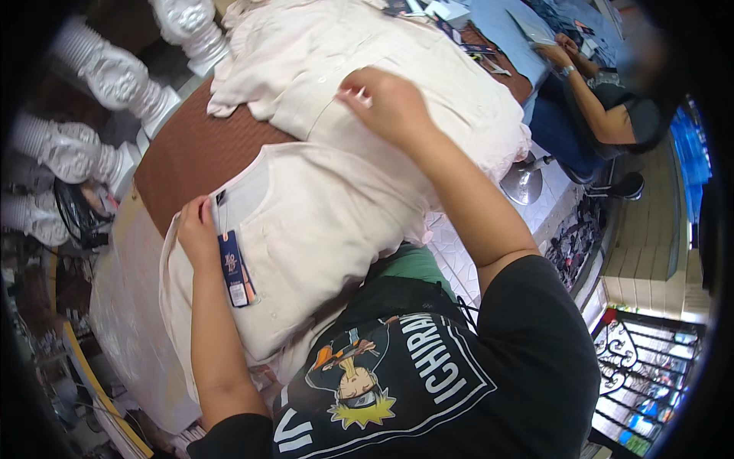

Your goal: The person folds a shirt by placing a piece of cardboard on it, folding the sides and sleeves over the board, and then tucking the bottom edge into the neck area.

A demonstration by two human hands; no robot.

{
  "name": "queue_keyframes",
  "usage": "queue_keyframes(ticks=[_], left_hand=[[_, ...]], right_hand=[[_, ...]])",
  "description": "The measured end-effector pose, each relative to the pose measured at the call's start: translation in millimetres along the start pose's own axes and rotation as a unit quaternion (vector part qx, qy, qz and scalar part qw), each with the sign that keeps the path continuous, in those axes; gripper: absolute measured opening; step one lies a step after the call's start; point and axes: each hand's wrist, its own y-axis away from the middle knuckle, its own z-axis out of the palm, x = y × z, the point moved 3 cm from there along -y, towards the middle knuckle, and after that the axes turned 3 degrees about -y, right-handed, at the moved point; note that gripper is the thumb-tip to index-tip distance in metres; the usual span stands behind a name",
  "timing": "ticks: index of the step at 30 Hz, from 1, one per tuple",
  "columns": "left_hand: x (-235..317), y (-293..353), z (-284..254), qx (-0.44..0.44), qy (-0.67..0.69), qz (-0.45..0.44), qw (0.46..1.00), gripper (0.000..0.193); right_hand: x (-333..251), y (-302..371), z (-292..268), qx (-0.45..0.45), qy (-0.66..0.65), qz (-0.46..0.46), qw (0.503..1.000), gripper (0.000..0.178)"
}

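A pale cream-pink blouse (306, 229) with a round neckline and a buttoned front lies on the table before me. My left hand (199, 232) is closed on its shoulder edge, beside the neckline. Right by that hand, a dark blue hang tag (236, 271) with a white label rests on the blouse front. My right hand (388, 105) is raised over a second pale garment (306, 69), its fingers curled in a pinch. A thin dark line, perhaps a thread, runs below those fingertips; what they hold is too small to make out.
A brown woven table cover (191, 153) shows at left, near white ornate balusters (122, 76). Far right, a seated person (604, 115) handles items by blue cloth (505, 30). Fabric scraps (577, 237) lie on the floor by a round metal base (523, 183); a black gate (642, 367) stands lower right.
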Motion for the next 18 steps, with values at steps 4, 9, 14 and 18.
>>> queue_keyframes(ticks=[4,9,14,18], left_hand=[[5,18,13,-0.024,0.012,-0.078,0.997,0.016],[2,5,19,-0.034,0.051,-0.105,0.993,0.018],[-3,5,18,-0.024,0.061,-0.113,0.991,0.019],[4,6,16,-0.021,0.036,-0.117,0.992,0.019]], right_hand=[[108,-16,-80,0.102,0.074,0.092,0.988,0.018],[264,-27,-131,0.014,0.216,0.266,0.939,0.024],[315,-43,-103,-0.097,0.249,0.226,0.937,0.029],[320,-48,-97,-0.171,0.263,0.181,0.932,0.029]])
